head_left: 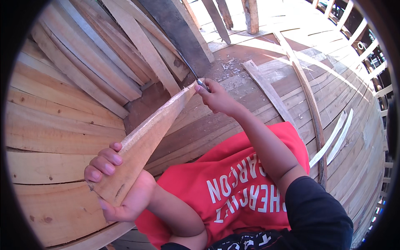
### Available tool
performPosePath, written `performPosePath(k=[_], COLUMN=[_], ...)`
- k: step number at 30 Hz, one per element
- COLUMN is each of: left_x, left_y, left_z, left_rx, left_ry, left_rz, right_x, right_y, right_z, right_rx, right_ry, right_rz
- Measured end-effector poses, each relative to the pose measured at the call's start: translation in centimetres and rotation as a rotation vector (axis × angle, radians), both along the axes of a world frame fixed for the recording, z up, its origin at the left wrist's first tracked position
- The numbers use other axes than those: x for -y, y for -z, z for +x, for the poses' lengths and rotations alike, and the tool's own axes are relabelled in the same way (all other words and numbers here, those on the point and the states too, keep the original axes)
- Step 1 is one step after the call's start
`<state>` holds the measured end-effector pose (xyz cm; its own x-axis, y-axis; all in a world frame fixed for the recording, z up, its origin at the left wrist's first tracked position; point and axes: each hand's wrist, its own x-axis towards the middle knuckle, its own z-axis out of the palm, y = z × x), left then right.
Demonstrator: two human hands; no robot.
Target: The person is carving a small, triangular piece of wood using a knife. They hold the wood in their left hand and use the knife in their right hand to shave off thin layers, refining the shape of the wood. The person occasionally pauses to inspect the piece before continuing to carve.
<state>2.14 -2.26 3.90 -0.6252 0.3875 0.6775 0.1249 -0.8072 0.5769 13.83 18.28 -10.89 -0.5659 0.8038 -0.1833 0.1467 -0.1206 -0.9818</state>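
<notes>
My left hand point(125, 183) is wrapped round the wide end of a tapered wooden board point(146, 141), fingers over its top edge and thumb below. The board slants up to the right, narrowing to a point. Its upper edge looks pale and rough. At that point my right hand point(216, 98) is closed on a thin, dark, long tool point(189, 66) with a shiny metal part by the fingers. Whether it is a blade seen edge-on or a rod, I cannot tell. My right fingers are beside the board's tip; contact is unclear.
Long planks point(91, 54) lean at the upper left beside a plank wall point(54, 162). Shavings point(231, 68) litter the plank floor point(200, 129). Further right lie a short board point(268, 91), a long curved strip point(306, 87) and two pale strips point(339, 135). Red cloth point(183, 179) covers my lap.
</notes>
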Motion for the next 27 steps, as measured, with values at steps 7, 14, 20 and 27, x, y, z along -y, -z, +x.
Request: performPosePath(k=[7, 14, 20, 27], left_x=[-0.4, -0.2, -0.5, -0.8], left_y=[-0.1, -0.1, -0.2, -0.2], left_z=[0.4, 1.0, 1.7, 1.9], left_rx=[-0.077, -0.126, -0.135, -0.136], left_ry=[0.018, 0.106, 0.026, -0.031], left_rz=[-0.004, -0.031, -0.025, -0.015], right_x=[-1.8, -0.5, -0.1, 0.5], right_y=[2.6, 2.0, 1.3, 0.6], right_z=[0.6, -0.3, -0.5, -1.1], right_rx=[0.103, 0.041, -0.007, 0.147], right_ry=[-0.035, -0.005, -0.075, -0.005], right_rz=[-0.014, -0.277, -0.273, -0.036])
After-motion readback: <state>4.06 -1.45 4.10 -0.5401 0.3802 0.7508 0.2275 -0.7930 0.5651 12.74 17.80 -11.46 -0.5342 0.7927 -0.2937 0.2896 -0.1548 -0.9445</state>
